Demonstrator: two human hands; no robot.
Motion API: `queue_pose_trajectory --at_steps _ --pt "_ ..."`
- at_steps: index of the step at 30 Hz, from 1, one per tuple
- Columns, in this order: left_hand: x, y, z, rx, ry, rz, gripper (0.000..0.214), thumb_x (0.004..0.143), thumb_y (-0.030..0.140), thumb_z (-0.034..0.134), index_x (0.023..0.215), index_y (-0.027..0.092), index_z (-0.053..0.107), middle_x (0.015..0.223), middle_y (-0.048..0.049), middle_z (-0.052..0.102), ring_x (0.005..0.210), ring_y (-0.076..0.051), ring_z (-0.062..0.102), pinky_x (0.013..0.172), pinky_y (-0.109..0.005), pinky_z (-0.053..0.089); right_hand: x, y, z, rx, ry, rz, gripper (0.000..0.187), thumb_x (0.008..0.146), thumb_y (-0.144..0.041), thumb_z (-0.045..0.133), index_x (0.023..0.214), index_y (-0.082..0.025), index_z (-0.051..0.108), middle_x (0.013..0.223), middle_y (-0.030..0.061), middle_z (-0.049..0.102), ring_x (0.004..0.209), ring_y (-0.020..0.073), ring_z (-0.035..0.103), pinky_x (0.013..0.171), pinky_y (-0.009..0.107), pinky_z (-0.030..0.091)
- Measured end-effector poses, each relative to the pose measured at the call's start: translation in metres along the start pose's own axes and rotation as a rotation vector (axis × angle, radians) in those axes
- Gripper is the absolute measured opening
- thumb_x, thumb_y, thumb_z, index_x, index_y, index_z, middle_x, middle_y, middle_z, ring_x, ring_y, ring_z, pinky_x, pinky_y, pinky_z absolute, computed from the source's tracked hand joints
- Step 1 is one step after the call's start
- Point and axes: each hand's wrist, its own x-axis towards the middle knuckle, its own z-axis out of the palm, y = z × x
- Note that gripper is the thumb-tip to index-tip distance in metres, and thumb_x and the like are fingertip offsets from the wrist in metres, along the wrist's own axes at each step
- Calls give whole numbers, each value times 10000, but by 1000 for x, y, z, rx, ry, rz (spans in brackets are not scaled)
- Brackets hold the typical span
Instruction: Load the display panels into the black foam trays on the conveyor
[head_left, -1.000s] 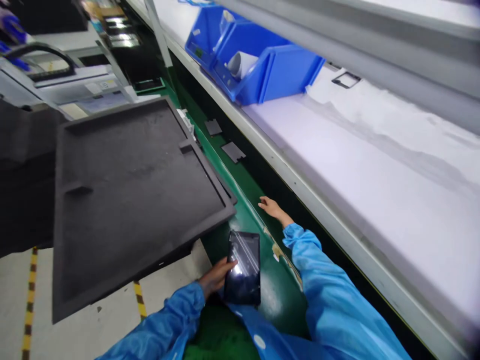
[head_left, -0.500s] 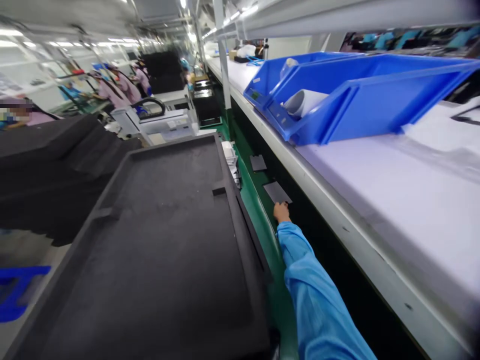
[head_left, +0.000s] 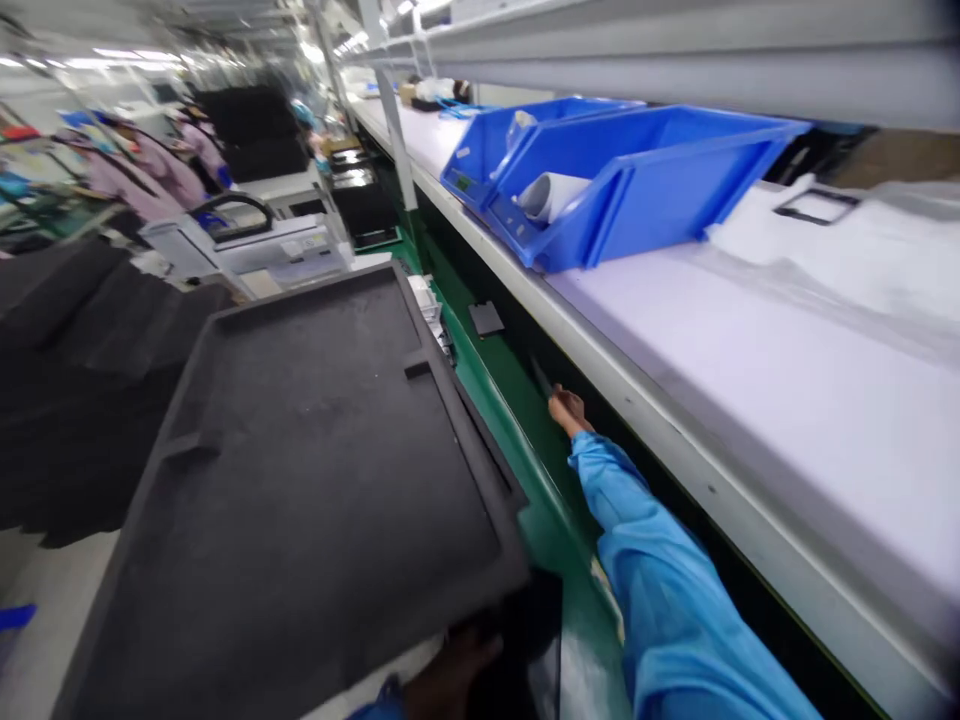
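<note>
My right hand (head_left: 568, 410), in a blue sleeve, reaches down over the green belt beside the white bench. Its fingers are closed on the near end of a thin grey flat panel (head_left: 541, 380), which is tilted so that little more than its edge shows. Farther along, another grey flat panel (head_left: 486, 319) lies on the green belt (head_left: 517, 400). My left hand (head_left: 454, 668) is in dark shadow at the bottom, just below the near edge of the large black tray (head_left: 330, 470). Its fingers are too dark and blurred to make out.
Blue bins (head_left: 652, 190) stand on the white bench (head_left: 787, 340) at the right, one with a white roll (head_left: 553, 196) in it. Black foam stacks (head_left: 67, 400) fill the left. A grey-white machine (head_left: 277, 245) and several people in pink are beyond.
My right hand has tipped the near panel up from lying flat to nearly on edge. My left hand has come into view at the bottom. The view has shifted to the right.
</note>
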Motion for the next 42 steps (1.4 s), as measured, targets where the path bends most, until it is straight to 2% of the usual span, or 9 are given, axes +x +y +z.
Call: queue_pose_trajectory --at_steps 3,5,10,15,21,27,34,39,42 --pt "-13 13 -1 -906 -333 -455 340 889 616 640 873 310 787 767 -110 776 887 -312 788 842 -424 612 -88 29 -25 6 21 99 391 1027 -204 434 1356 -34 558 1204 225 704 1155 278 675 997 376 510" --pt "-12 19 -4 -1298 -441 -723 257 793 491 805 891 256 770 913 -131 799 1077 -351 743 1004 -488 559 -166 44 -37 34 45 126 416 1039 -235 405 1402 -87 542 1235 188 706 1186 270 661 1019 337 491" --pt "-11 29 -14 -1460 -497 -865 287 879 346 749 1070 140 692 1100 -153 776 1186 -323 694 1088 -503 516 -390 34 -46 238 234 102 490 1039 -284 388 1495 -144 502 1207 155 725 1133 301 692 1039 437 519" --pt "-40 48 -28 -1509 -680 -819 269 922 348 697 1068 122 691 1134 -150 768 1197 -292 686 1075 -445 527 -546 -40 10 316 511 -19 584 952 -96 354 1511 -140 515 1529 144 526 1458 300 460 1235 544 381" --pt "-94 46 -43 -1382 -680 -797 223 921 309 628 1022 121 690 1092 -141 773 1178 -264 686 1064 -384 533 -617 -144 101 4 589 59 551 950 -15 366 1475 -57 526 1528 229 498 1517 328 345 1197 604 411" --pt "-141 29 -63 -1279 -791 -799 366 909 456 634 1098 149 698 1081 -118 771 1129 -265 701 1008 -378 573 -646 -213 141 -109 468 284 516 934 -23 421 1436 40 527 1501 339 460 1488 412 364 1165 647 408" --pt "-171 41 -74 -1258 -943 -747 593 955 691 475 1109 163 696 1115 -119 764 1153 -268 696 998 -395 580 -671 -221 144 -122 509 422 497 954 -51 417 1434 32 515 1470 354 487 1468 399 411 1135 684 400" --pt "-187 62 -63 -1092 -868 -637 149 912 300 707 949 158 682 932 -72 780 960 -206 753 923 -312 603 -715 -201 109 -89 499 328 428 1010 -183 477 1403 -33 559 1525 312 458 1484 372 399 1139 560 442" --pt "-202 87 -49 -1096 -849 -441 192 861 189 737 1047 167 696 986 -48 795 873 -180 759 891 -302 610 -762 -165 84 -8 679 396 475 1025 -313 502 1450 -105 535 1608 234 386 1548 342 277 1189 544 387"
